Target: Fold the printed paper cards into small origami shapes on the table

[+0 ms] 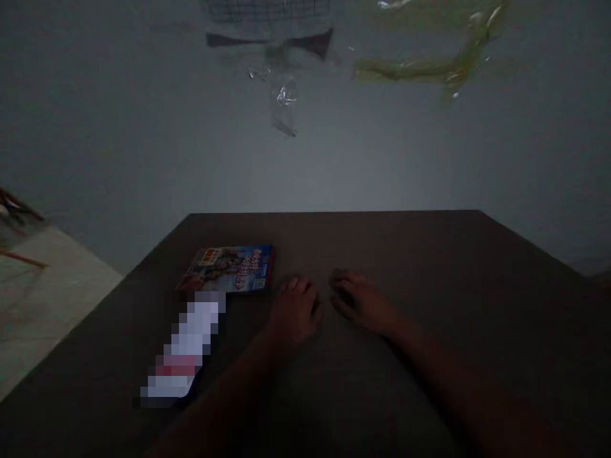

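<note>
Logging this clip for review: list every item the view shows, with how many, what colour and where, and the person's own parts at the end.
Table: one, dark brown, against the wall
Book: one, multicoloured cover, table's left side
Pixelated flat object: one, whitish with a red band, nearer than the book; possibly a phone
Wall: one, grey, behind the table
Wire grid: one, dark, top edge
Tape: count unclear, yellowish, upper right wall
Clear plastic piece: one, transparent, below the grid
Floor: one, pale, left
Stick: one, brownish, far left
Left hand: one, dim, right of the book
Right hand: one, dim, centre-right
</note>
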{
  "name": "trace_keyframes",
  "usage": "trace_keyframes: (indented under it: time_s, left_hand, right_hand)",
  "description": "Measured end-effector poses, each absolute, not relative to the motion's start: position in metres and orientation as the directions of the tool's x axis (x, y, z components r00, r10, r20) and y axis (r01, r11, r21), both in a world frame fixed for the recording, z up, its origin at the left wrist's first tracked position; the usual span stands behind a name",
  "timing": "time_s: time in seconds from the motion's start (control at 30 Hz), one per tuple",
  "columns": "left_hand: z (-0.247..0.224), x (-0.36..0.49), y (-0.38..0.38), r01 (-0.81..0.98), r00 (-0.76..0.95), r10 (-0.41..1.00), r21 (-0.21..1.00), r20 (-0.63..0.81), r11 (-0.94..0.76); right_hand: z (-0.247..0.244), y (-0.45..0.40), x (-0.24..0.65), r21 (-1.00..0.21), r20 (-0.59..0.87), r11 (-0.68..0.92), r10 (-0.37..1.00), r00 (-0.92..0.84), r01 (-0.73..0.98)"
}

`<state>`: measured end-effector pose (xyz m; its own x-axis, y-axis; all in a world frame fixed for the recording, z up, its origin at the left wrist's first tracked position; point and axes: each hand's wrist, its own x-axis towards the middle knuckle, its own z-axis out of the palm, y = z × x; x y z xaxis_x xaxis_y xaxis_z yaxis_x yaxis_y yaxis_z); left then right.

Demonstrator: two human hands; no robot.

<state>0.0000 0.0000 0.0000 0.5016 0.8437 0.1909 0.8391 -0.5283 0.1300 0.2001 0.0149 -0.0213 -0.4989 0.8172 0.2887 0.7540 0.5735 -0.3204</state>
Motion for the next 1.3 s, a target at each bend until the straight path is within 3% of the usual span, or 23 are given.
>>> trace_keyframes:
  time_s: [0.83,0.93,1.07,1.17,1.3]
  left_hand:
    - [0.005,-0.001,0.002,0.842,0.49,0.842,0.127,0.227,-0.525]
    - [0.013,-0.01,0.009,0.904,0.386,0.88,0.077,0.277,-0.42]
    - [0.019,-0.034,0.021,0.993,0.117,0.908,-0.016,0.402,-0.12]
    - [0.017,-0.049,0.027,0.997,0.026,0.925,-0.081,0.378,0.005]
    - [0.015,-0.055,0.03,0.993,-0.012,0.957,-0.11,0.29,0.046]
  right_hand:
    - [-0.015,0.013,0.201,-0.353,0.28,0.562,0.827,-0.488,0.748]
    - [-0.017,0.014,0.202,-0.358,0.274,0.564,0.825,-0.494,0.744]
    - [-0.018,0.015,0.202,-0.361,0.274,0.567,0.824,-0.497,0.741]
    - [-0.018,0.015,0.202,-0.362,0.278,0.569,0.822,-0.497,0.739]
    - [-0.017,0.014,0.201,-0.367,0.264,0.56,0.828,-0.494,0.743]
